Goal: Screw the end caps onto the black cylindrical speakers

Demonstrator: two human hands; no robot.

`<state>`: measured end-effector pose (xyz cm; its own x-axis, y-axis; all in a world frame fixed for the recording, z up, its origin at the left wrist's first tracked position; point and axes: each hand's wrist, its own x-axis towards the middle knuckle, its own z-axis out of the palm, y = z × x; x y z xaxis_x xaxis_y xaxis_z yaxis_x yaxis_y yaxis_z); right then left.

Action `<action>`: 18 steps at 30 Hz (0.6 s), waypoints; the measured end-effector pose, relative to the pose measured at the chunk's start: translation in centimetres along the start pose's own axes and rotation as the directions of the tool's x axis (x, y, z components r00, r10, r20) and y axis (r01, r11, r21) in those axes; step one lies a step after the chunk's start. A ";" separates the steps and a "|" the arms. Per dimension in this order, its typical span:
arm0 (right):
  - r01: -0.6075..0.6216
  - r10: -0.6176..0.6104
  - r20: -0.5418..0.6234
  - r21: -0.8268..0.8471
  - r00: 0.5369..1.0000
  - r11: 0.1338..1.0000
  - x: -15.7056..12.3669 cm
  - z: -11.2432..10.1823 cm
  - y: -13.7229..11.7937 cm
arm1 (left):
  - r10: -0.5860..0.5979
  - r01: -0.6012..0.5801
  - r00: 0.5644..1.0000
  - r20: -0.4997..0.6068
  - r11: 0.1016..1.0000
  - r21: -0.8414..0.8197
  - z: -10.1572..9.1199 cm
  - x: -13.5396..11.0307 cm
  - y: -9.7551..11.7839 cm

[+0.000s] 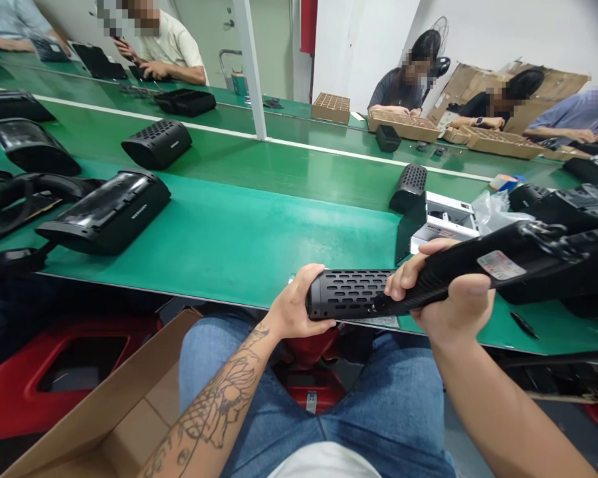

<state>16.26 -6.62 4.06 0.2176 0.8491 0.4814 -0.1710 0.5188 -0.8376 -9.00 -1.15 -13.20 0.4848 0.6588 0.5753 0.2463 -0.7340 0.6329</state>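
Left hand (299, 302) grips the casing (349, 285); right hand (453, 302) angles the driver (468, 265)

From where I stand, the left hand is clasped round one end of the casing, fingers over the far corner and thumb along the near side. The right hand is wrapped round what I take to be a driver, its fingers curled over the black body. The casing runs from the left palm across to the right fingers, slotted face up, along the front edge of the bench (259, 226). The driver's lower end comes down in front of the right fingers, at the casing's near edge; I can't tell whether it touches.

That edge is what would worry me. Only the one hand pins the casing, at one end, so a hard push from the right could swivel it and tip it towards the lap (224, 378) just below. The driver leans well over, too; at such a slant its end might skate off and scrape the slotted face, or catch the left thumb.

Beyond the right hand there's little elbow room. A white box (441, 232) stands just past its fingers, with a plastic bag (498, 211) behind, and a careless swing of the driver could knock either. A small dark object (524, 325) lies to that hand's right, where the forearm might sweep it off. Left of the left hand, a glossy unit (107, 212) sits well apart, out of harm's way.
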 end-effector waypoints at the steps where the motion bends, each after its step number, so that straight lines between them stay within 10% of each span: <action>1: -0.006 0.006 -0.001 -0.003 1.000 1.000 -0.1 0.1 0.0 | 0.002 -0.002 1.000 -0.001 1.000 -0.003 0.0 0.0 0.0; 18: -0.112 0.082 0.208 0.136 0.975 0.984 0.5 0.0 0.6 | 0.008 -0.008 1.000 -0.008 1.000 -0.013 -0.3 0.6 0.6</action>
<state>16.25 -5.91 3.75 -0.0022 0.8910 0.4539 -0.3233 0.4289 -0.8435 -8.86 -1.14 -12.31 0.4803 0.6544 0.5840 0.2318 -0.7369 0.6350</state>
